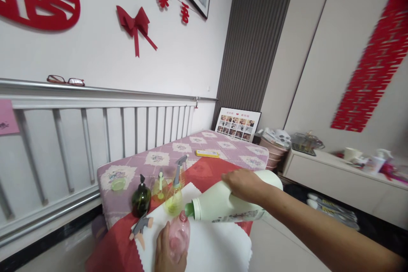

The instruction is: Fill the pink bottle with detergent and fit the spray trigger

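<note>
On the left of the table (108, 197), a dark green pump bottle (141, 200) stands upright; a loose grey spray head (142, 224) lies just before it, perhaps because both hands are taken. Next come a yellow pump bottle (160, 187) and a yellow spray bottle (174, 201). The left hand (163, 248) wraps an uncapped pink bottle (181, 234) over the white sheet (219, 246), probably to steady it. Rightward, the right hand (240, 183) grips the pale green jug (215, 202) from above, tipped so its mouth meets the pink neck — touching or just beside, I cannot tell.

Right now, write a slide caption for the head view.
Right hand holds a pale green jug tilted toward the pink bottle in the left hand, a dark pump bottle nearby.
</note>
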Demonstrator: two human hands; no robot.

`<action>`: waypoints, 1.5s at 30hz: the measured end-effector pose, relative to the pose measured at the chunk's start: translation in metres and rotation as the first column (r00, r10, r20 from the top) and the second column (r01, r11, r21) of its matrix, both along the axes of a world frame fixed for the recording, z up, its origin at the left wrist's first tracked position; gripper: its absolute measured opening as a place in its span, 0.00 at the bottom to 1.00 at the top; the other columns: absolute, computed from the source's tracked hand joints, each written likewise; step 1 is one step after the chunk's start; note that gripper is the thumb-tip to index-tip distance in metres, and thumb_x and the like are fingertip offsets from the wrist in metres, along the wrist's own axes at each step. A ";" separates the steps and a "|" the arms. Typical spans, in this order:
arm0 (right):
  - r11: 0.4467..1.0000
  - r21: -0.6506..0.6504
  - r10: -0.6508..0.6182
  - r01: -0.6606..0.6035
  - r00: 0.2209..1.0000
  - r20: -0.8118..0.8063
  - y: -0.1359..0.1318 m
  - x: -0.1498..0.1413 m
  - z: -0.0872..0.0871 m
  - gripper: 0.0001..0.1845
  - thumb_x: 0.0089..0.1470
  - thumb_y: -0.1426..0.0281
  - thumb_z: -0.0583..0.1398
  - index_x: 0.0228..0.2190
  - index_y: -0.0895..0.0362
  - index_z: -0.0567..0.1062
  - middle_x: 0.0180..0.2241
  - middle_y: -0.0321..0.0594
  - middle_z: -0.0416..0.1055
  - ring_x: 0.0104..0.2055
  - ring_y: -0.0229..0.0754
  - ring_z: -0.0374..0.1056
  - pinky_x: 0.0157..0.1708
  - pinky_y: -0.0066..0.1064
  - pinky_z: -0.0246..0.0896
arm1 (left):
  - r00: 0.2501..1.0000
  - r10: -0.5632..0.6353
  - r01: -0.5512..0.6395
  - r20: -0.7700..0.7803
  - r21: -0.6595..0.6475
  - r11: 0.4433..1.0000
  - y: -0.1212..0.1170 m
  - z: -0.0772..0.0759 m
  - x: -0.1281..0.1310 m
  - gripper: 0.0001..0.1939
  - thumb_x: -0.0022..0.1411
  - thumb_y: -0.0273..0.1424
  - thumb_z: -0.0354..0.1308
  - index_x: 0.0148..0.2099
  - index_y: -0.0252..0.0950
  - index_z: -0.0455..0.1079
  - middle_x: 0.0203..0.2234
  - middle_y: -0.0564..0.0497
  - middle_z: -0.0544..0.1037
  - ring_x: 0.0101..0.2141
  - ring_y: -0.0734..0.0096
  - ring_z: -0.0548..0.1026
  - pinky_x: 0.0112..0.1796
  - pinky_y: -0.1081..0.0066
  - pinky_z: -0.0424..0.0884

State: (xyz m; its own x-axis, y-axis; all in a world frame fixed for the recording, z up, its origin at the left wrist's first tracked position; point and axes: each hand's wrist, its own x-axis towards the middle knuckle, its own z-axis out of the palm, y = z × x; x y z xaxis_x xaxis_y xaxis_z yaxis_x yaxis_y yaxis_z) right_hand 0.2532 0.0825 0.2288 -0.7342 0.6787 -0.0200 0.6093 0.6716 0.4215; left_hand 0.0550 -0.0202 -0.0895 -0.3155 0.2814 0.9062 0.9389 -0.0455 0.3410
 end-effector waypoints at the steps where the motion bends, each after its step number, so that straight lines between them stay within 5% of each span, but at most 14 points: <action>1: 1.000 0.001 0.000 0.000 1.000 -0.001 0.000 0.000 0.000 0.13 0.48 0.78 0.56 0.35 0.58 0.76 0.33 0.49 0.81 0.36 0.54 0.78 0.28 0.33 0.56 | 1.000 0.000 0.000 -0.006 -0.009 1.000 0.000 0.000 0.000 0.30 0.56 0.30 0.58 0.60 0.33 0.59 0.41 0.42 0.77 0.42 0.61 0.77 0.36 0.64 0.78; 7: 1.000 0.015 -0.012 0.012 1.000 -0.014 0.000 0.000 -0.002 0.12 0.48 0.78 0.56 0.34 0.56 0.76 0.32 0.47 0.81 0.35 0.52 0.78 0.27 0.32 0.54 | 0.990 -0.026 0.036 0.138 -0.073 0.997 0.000 -0.006 0.007 0.30 0.57 0.30 0.56 0.62 0.35 0.57 0.44 0.41 0.76 0.44 0.58 0.76 0.39 0.59 0.78; 16: 1.000 0.021 -0.014 0.014 1.000 -0.013 0.000 0.000 -0.001 0.13 0.47 0.79 0.56 0.34 0.56 0.77 0.32 0.46 0.81 0.35 0.52 0.78 0.27 0.32 0.56 | 0.998 -0.024 0.029 0.062 -0.091 0.995 -0.001 -0.007 0.003 0.33 0.54 0.31 0.57 0.62 0.33 0.56 0.44 0.39 0.75 0.44 0.56 0.76 0.40 0.57 0.78; 27: 1.000 0.019 -0.004 0.005 1.000 -0.010 0.000 0.000 -0.001 0.13 0.48 0.79 0.56 0.35 0.57 0.77 0.32 0.47 0.81 0.34 0.52 0.77 0.26 0.31 0.52 | 0.992 -0.030 0.046 0.126 -0.124 0.991 0.004 -0.026 0.003 0.33 0.56 0.32 0.58 0.63 0.35 0.55 0.45 0.40 0.76 0.44 0.59 0.77 0.40 0.60 0.80; 45: 0.999 0.031 0.017 -0.017 1.000 0.000 0.001 -0.001 -0.002 0.13 0.48 0.78 0.55 0.34 0.57 0.77 0.31 0.46 0.81 0.33 0.51 0.77 0.23 0.31 0.43 | 0.989 -0.036 0.058 0.144 -0.158 0.986 0.003 -0.030 0.002 0.36 0.53 0.29 0.57 0.63 0.35 0.54 0.46 0.38 0.74 0.46 0.56 0.75 0.41 0.57 0.79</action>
State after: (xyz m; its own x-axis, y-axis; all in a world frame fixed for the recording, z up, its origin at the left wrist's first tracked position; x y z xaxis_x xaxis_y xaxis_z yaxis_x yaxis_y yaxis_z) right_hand 0.2523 0.0836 0.2270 -0.7457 0.6663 0.0013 0.5982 0.6686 0.4417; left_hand 0.0572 -0.0169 -0.1191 -0.4193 0.4376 0.7954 0.8793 -0.0222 0.4757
